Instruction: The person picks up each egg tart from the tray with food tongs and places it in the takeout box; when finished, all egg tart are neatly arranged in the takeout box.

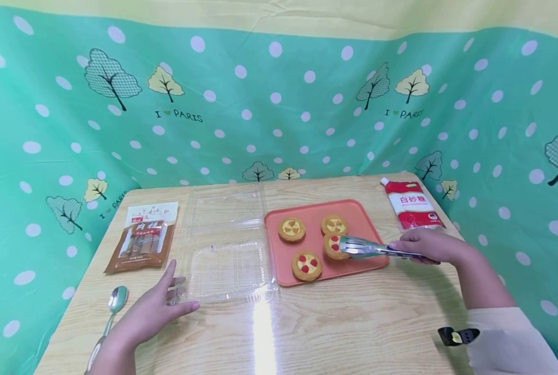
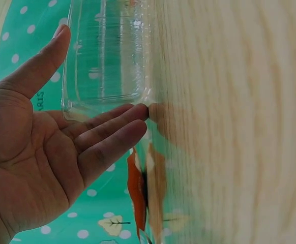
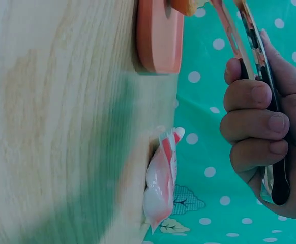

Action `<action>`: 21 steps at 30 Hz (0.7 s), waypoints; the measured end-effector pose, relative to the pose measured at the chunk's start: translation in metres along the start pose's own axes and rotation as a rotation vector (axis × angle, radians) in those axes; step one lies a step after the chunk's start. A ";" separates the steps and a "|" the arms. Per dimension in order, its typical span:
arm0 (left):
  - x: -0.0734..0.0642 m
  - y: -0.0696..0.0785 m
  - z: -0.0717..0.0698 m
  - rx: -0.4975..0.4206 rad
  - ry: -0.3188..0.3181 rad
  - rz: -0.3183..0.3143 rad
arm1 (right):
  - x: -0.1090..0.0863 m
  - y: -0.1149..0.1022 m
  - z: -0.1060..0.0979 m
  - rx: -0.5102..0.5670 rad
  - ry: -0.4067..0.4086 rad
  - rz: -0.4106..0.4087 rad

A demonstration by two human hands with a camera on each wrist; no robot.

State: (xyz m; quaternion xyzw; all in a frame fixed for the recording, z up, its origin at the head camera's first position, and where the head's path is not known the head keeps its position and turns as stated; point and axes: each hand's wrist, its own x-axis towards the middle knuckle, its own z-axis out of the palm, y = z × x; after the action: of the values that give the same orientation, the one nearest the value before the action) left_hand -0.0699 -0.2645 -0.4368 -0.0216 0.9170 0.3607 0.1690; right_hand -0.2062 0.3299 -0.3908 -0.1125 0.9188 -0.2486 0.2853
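My right hand [image 1: 426,245] grips metal tongs [image 1: 365,247] with dark handles, fingers wrapped round them in the right wrist view. Between the tong tips is an egg tart [image 1: 332,247] with red fruit pieces, seemingly raised a little off the pink tray [image 1: 271,234]. Still on that tray are a red-topped tart [image 1: 306,266] and two tarts with pale wedges, one at the left [image 1: 291,229] and one at the back [image 1: 334,225]. Beside the left edge of an opened clear plastic box [image 1: 227,268], my left hand [image 1: 154,304] has its fingers extended and thumb spread, some fingers behind the edge.
A brown and white packet [image 1: 143,237] lies at the left, with a spoon [image 1: 117,299] partly under the left forearm. The box's lid half [image 1: 227,205] lies toward the back. A red and white spouted pouch [image 1: 412,204] lies beyond my right hand. Patterned green cloth surrounds the table.
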 end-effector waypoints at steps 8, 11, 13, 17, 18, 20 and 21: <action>-0.001 0.001 0.000 0.012 0.005 0.001 | 0.008 -0.020 0.000 -0.022 0.056 -0.071; -0.001 0.002 0.000 0.007 0.006 0.007 | 0.012 -0.031 0.001 -0.046 0.070 -0.074; -0.001 0.001 0.001 0.006 0.006 0.007 | 0.015 -0.038 0.002 -0.051 0.076 -0.075; -0.001 0.000 0.001 0.008 0.004 0.009 | 0.022 -0.052 0.004 -0.052 0.077 -0.089; -0.001 0.000 0.001 0.008 0.004 0.011 | 0.024 -0.055 0.005 -0.045 0.074 -0.091; -0.001 0.000 0.001 0.009 0.004 0.012 | 0.028 -0.062 0.007 -0.035 0.066 -0.104; -0.001 0.000 0.001 0.009 0.003 0.013 | 0.031 -0.066 0.007 -0.033 0.064 -0.112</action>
State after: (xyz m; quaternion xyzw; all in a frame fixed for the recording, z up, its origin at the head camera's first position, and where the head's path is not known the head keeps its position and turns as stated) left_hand -0.0691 -0.2642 -0.4376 -0.0156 0.9191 0.3575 0.1652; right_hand -0.2226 0.2599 -0.3758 -0.1604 0.9236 -0.2524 0.2396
